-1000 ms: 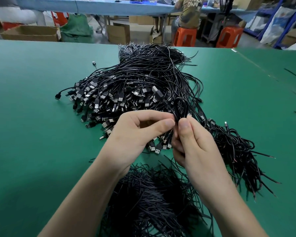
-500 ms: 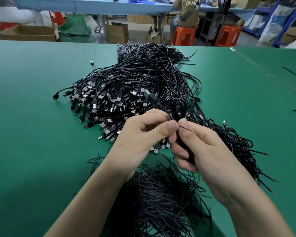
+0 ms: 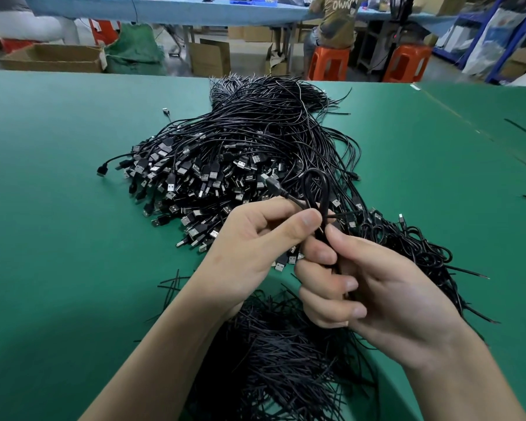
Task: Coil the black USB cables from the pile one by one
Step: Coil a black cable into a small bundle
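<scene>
Left hand (image 3: 249, 247), right hand (image 3: 386, 296), cable (image 3: 316, 170), OWN shirt (image 3: 337, 24)

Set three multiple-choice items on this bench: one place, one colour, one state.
1. The looped cables lie: A left of the pile; B right of it; C in a drawer.
2. The table is: A white; B red; C green.
3. The left hand and right hand: A pinch one cable; B lie flat; C hold scissors.
1 B, heaped at the pile's right edge. 2 C, green cover throughout. 3 A, both hands' fingers close on the cable below its loop.
</scene>
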A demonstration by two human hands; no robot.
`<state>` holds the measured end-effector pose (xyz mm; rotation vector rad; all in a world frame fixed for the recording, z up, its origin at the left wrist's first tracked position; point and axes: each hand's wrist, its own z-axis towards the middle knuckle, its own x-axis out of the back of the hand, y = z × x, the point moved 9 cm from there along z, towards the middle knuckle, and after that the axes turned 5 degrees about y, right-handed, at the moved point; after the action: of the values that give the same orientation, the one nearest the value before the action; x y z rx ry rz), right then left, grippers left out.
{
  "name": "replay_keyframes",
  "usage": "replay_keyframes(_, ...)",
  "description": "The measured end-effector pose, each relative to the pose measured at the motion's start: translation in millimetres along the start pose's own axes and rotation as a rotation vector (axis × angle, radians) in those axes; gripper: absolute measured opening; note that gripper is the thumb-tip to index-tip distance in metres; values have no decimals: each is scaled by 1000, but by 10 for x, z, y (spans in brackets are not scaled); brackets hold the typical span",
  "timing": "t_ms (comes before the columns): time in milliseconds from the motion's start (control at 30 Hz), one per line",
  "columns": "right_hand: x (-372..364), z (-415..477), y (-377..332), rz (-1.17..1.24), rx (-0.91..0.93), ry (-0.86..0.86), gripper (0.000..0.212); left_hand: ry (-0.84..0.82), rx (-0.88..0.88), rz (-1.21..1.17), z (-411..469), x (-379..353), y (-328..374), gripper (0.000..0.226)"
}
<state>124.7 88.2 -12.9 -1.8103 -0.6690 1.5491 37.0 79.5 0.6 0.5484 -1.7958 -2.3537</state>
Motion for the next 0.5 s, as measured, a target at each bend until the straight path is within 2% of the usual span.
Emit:
replay_keyframes(133,-24,17,2,-2,25,-10,25,-44,28,-24,-19,-40,-21,23)
replay_keyframes(300,7,24,-12,47,32,14,26,-23,5,-17,-10,-19,-10,21)
replay_keyframes(500,-19,38,-15,-13,59,39,27,-2,-35,35,-14,-26,61,20)
